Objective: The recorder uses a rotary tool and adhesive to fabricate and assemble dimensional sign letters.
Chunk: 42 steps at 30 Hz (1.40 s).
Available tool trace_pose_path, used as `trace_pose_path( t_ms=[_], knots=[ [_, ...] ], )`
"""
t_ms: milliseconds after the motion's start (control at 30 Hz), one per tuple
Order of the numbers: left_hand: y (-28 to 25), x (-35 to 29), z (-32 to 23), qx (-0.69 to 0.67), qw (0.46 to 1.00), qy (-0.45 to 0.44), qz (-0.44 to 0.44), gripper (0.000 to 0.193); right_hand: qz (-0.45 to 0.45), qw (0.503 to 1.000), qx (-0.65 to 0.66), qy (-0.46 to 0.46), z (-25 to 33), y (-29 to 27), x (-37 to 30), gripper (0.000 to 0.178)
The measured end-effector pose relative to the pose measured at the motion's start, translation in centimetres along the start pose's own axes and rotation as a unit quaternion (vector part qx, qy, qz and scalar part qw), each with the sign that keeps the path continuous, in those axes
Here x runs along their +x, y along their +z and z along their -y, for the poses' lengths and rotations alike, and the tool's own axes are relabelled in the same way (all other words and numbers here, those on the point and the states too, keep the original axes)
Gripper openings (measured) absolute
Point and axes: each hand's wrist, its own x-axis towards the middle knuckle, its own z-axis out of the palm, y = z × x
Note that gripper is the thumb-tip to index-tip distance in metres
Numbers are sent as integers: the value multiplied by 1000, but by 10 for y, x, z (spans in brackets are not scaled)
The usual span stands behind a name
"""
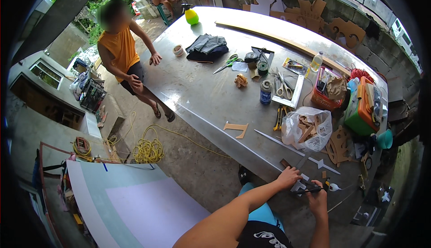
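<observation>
At the near edge of the metal-topped table, my left hand presses down with its fingers on a small light grey, flat piece. A metal strip, perhaps a ruler or square blade, sticks out beyond these fingers beside a small brown block. My right hand is closed around a slim black tool lying across the light piece; its exact kind is not clear. Just past the hands lies a long pale strip with a diamond-shaped middle. A white bulb-shaped thing with a thin tip lies to the right.
A plastic bag of brown cut-outs, yellow-handled pliers, scissors, a white square and a blue can lie farther in. Tool boxes stand right. A person in orange stands at the far left side.
</observation>
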Motion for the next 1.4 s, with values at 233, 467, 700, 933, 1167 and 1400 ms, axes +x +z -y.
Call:
trace_pose_path(
  t_ms=[233,467,700,933,1167,1400],
  knots=[
    [3,-5,4,4,1000,3,-13,27,8,999,-2,31,9,0,1,43],
    [-2,-3,4,-2,1000,1,-24,27,-22,1000,-4,-5,17,1,4,41],
    [-1,-4,-1,-3,1000,0,-15,27,11,999,6,36,21,-4,1,44],
    [-4,-2,3,1,1000,-6,-23,27,12,1000,4,17,15,-1,4,44],
    [-7,0,4,-8,1000,1,-27,27,9,1000,13,27,10,-1,6,43],
    [-4,-6,-15,-22,1000,-3,-3,28,7,1000,-1,29,4,-5,-12,43]
  ],
)
